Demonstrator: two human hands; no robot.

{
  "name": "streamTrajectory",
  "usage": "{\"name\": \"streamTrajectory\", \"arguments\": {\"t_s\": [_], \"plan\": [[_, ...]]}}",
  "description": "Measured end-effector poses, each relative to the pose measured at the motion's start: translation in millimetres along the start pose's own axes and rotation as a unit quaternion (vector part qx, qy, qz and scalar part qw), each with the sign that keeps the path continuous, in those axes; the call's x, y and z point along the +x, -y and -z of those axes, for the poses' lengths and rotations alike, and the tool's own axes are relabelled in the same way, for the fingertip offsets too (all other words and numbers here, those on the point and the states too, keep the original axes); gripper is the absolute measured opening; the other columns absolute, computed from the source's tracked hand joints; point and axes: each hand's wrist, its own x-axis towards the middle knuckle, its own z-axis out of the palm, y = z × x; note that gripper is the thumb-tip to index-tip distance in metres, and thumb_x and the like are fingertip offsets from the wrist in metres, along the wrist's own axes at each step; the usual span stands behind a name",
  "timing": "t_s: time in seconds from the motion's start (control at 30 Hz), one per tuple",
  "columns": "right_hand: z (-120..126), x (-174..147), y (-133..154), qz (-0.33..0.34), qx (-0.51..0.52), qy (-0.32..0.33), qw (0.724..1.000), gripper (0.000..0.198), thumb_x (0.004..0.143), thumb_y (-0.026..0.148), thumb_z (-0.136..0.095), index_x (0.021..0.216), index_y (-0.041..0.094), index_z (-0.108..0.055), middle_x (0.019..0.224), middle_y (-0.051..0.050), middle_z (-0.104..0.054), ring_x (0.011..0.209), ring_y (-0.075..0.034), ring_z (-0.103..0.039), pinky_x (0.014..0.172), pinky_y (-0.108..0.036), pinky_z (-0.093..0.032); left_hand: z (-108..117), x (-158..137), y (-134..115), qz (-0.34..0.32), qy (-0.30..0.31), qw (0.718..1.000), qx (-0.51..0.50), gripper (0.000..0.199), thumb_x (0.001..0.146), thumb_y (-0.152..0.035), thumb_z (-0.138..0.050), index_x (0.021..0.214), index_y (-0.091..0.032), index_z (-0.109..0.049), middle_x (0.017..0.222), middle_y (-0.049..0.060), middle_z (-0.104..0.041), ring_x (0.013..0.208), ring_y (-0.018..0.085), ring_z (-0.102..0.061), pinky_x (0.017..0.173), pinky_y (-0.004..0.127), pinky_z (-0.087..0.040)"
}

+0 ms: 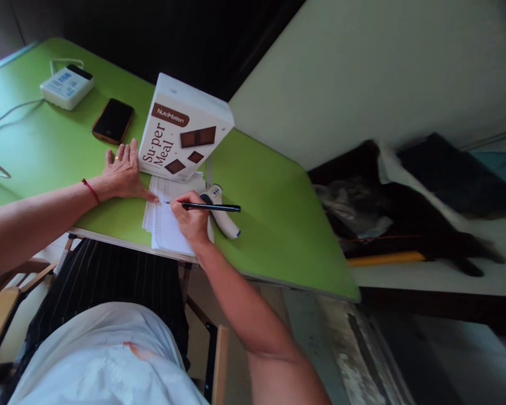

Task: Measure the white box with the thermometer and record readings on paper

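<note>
My right hand grips a black pen, its tip on the white sheets of paper at the table's near edge. Fingers spread, my left hand lies on the green tabletop, its thumb resting on the paper's left side. Just beyond the paper stands a white box labelled "NutriMotion Su-per Meal", close to my left fingers. A white and dark blue handheld device lies to the right of the paper, partly behind my right hand and the pen.
A dark phone lies left of the box on the green table. Farther left sits a white device with a cable. Dark cloth and bags lie on a ledge at the right. My chair's armrests flank me.
</note>
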Motion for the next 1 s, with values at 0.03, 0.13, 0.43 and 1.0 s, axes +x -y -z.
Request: {"name": "streamTrajectory", "arguments": {"t_s": [0.03, 0.13, 0.43, 1.0], "plan": [[-1, -2, -2, 0.015, -0.013, -0.005, 1.000, 0.019, 0.079, 0.032, -0.065, 0.068, 0.027, -0.050, 0.060, 0.006, -0.052, 0.062, -0.015, -0.056, 0.065, -0.030, -0.051, 0, -1, -1, 0.001, 0.001, 1.000, 0.000, 0.178, 0.043, -0.085, -0.092, 0.178, -0.014, -0.002, 0.185, 0.023, -0.007, 0.167, 0.060, 0.001, 0.135, 0.068, 0.007], [-1, -6, -6, 0.031, -0.039, 0.000, 0.999, 0.022, 0.084, 0.031, -0.061, 0.067, 0.028, -0.047, 0.062, 0.005, -0.050, 0.065, -0.016, -0.055, 0.068, -0.030, -0.052, 3, -4, -8, 0.009, 0.004, 1.000, 0.009, 0.174, 0.049, -0.085, -0.091, 0.178, -0.007, -0.003, 0.184, 0.026, -0.007, 0.167, 0.060, 0.001, 0.135, 0.069, 0.007], [0, -5, -10, 0.059, -0.052, 0.007, 0.997, 0.027, 0.085, 0.044, -0.062, 0.066, 0.029, -0.049, 0.063, 0.003, -0.055, 0.065, -0.018, -0.054, 0.067, -0.032, -0.053, 6, -6, -16, 0.017, 0.003, 1.000, -0.006, 0.178, 0.042, -0.080, -0.095, 0.177, -0.006, -0.006, 0.184, 0.028, -0.009, 0.168, 0.058, -0.001, 0.137, 0.068, 0.006], [-3, -4, -8, 0.042, -0.063, 0.020, 0.997, 0.025, 0.085, 0.024, -0.065, 0.065, 0.027, -0.049, 0.063, 0.005, -0.054, 0.066, -0.016, -0.055, 0.068, -0.029, -0.050, 7, -3, -16, 0.030, 0.026, 0.999, 0.028, 0.184, 0.039, -0.089, -0.089, 0.177, -0.004, 0.000, 0.184, 0.027, -0.003, 0.168, 0.058, 0.002, 0.136, 0.066, 0.007]]}}
